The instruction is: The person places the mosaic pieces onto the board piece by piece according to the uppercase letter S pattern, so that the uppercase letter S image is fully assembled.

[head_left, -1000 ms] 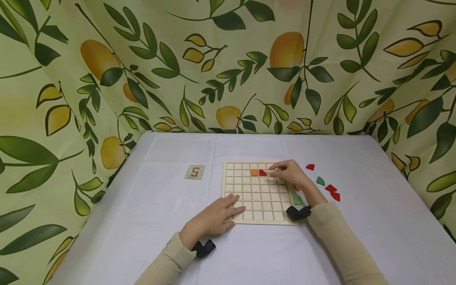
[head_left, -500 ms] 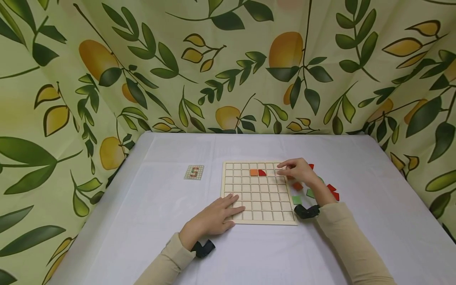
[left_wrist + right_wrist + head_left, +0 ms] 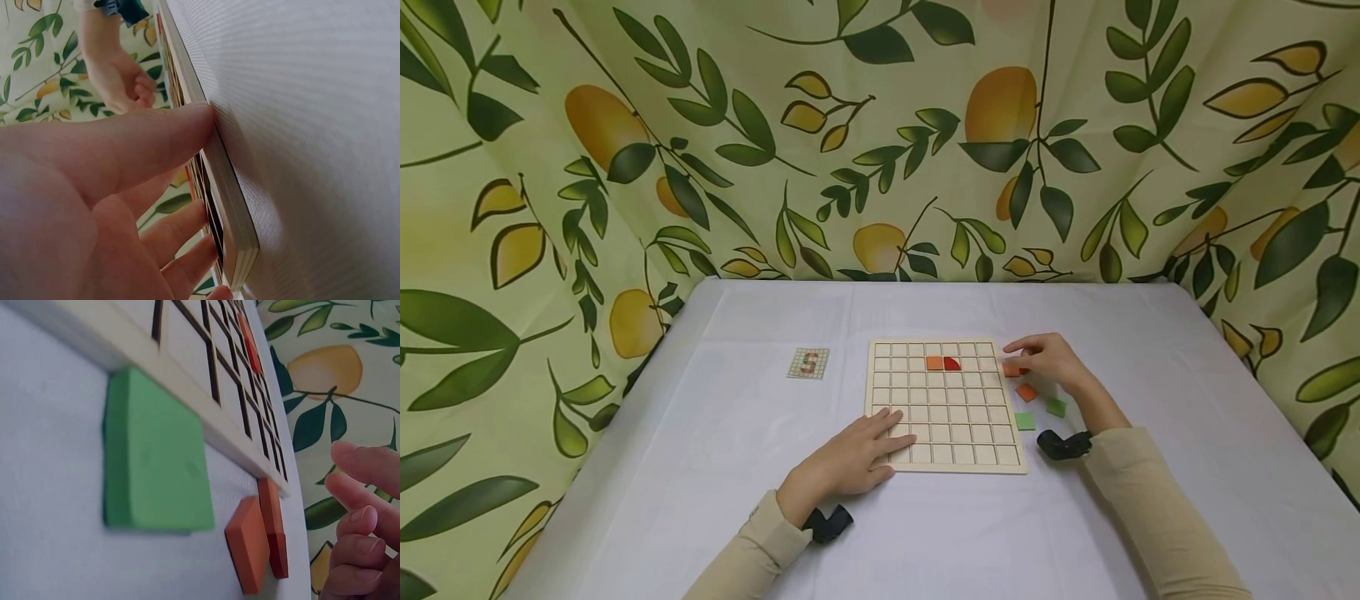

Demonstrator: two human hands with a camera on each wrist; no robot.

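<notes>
My left hand (image 3: 853, 450) rests on the near left corner of a wooden grid board (image 3: 955, 467), fingers spread and straight. In the left wrist view, its thumb (image 3: 156, 134) lies along the board's edge. On the grid, an orange square tile (image 3: 935, 363) sits beside a red quarter-circle tile (image 3: 952, 364). My right hand (image 3: 1052, 362) hovers beyond the board's right edge, overlapping a loose orange tile (image 3: 1011, 372). The right wrist view shows thumb and index finger apart and the other fingers loosely curled, with nothing held.
Another orange tile (image 3: 1026, 392) and two green tiles, one (image 3: 1026, 421) at the board's edge and one (image 3: 1056, 407) farther right, lie on the white cloth. A small card (image 3: 808, 363) with a gridded S pattern lies left of the board. Patterned curtain surrounds the table.
My right hand has moved right, off the grid to the loose tiles. The red tiles and round green tile seen at right earlier are now hidden behind it. My left hand stays put.
</notes>
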